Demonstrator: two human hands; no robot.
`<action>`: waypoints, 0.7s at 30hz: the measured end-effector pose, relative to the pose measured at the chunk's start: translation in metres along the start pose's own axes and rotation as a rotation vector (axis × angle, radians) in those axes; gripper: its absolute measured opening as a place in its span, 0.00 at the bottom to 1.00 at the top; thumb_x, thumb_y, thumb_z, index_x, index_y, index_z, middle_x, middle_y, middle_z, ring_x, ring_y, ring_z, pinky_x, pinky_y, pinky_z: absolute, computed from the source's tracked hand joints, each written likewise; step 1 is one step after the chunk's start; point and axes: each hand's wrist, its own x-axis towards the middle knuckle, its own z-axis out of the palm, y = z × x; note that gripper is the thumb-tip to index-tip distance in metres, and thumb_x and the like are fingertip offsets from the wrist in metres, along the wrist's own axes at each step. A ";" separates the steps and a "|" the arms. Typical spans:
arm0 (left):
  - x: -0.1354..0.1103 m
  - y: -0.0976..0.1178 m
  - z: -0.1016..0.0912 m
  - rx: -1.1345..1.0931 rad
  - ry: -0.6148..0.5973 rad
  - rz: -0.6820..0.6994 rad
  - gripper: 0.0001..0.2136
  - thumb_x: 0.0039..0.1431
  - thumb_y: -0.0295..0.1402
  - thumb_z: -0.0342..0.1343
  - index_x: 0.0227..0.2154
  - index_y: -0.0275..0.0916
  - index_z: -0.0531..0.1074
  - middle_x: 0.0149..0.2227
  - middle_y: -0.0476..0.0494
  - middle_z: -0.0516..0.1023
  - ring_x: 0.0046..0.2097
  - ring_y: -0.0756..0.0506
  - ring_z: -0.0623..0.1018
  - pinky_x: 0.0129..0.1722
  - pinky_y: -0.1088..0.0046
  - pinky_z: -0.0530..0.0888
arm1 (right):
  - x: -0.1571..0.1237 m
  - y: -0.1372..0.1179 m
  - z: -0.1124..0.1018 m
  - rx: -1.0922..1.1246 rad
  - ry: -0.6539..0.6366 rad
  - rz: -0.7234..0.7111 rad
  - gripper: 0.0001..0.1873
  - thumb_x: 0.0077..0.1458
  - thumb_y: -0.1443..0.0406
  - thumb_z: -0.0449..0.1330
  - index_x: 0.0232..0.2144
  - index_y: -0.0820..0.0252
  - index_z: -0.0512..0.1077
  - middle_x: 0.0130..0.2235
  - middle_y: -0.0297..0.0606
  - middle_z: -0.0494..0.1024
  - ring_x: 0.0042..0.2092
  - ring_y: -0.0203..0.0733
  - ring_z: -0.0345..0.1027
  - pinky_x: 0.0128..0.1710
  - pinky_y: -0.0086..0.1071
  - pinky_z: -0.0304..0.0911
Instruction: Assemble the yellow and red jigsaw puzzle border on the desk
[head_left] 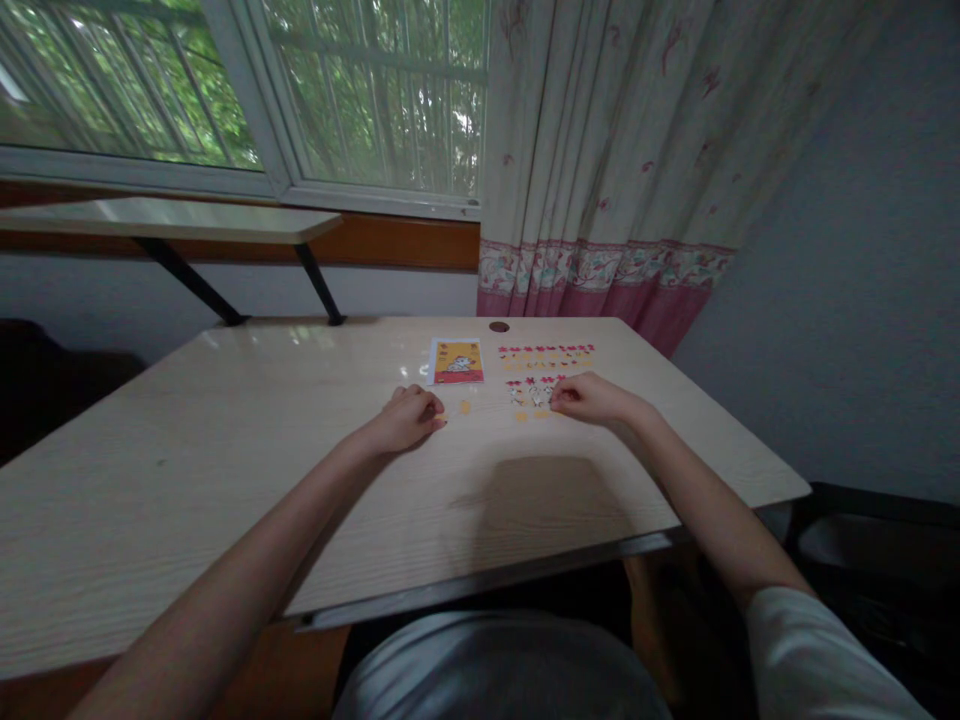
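My left hand (412, 418) rests on the table left of centre, fingers curled, with a small yellow puzzle piece (441, 417) at the fingertips. Another yellow piece (465, 407) lies just to its right. On the right, my right hand (589, 398) has its fingertips pinched together at the end of a row of white patterned puzzle pieces (535, 396); what they pinch is mostly hidden. Red pieces (531, 381) lie above that row and yellow ones (522, 417) below. A picture card (458, 362), orange and red with a white animal figure, lies between and beyond the hands.
Further rows of red pieces (546, 349) and yellow pieces (540, 364) lie behind my right hand. A round cable hole (499, 327) is near the back edge of the wooden table (225, 470). A raised shelf (172, 218) stands at left. A curtain (600, 150) hangs behind.
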 end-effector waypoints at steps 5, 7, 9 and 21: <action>-0.002 0.002 -0.002 -0.036 0.011 0.006 0.10 0.56 0.39 0.54 0.36 0.39 0.74 0.39 0.39 0.78 0.46 0.39 0.74 0.49 0.60 0.67 | -0.001 -0.006 0.001 -0.008 0.050 -0.021 0.11 0.54 0.61 0.57 0.31 0.61 0.76 0.24 0.33 0.71 0.26 0.33 0.60 0.27 0.27 0.49; -0.003 0.004 -0.003 -0.062 0.018 0.014 0.10 0.56 0.38 0.54 0.36 0.39 0.74 0.39 0.40 0.78 0.45 0.39 0.74 0.50 0.59 0.67 | -0.001 -0.007 0.001 -0.007 0.062 -0.028 0.11 0.54 0.61 0.57 0.32 0.61 0.76 0.24 0.33 0.71 0.27 0.33 0.60 0.27 0.27 0.49; -0.003 0.006 -0.003 -0.092 0.025 0.023 0.09 0.55 0.37 0.54 0.36 0.39 0.73 0.38 0.40 0.78 0.44 0.39 0.75 0.50 0.59 0.66 | -0.001 -0.007 0.002 -0.006 0.067 -0.032 0.11 0.55 0.61 0.57 0.32 0.61 0.76 0.25 0.33 0.71 0.27 0.33 0.60 0.27 0.27 0.49; -0.007 0.021 -0.009 -0.319 0.018 0.061 0.09 0.54 0.34 0.51 0.35 0.36 0.73 0.32 0.44 0.76 0.33 0.46 0.73 0.35 0.70 0.69 | -0.002 -0.018 0.004 -0.030 0.086 -0.102 0.11 0.57 0.63 0.56 0.34 0.62 0.77 0.25 0.34 0.72 0.27 0.33 0.61 0.29 0.26 0.50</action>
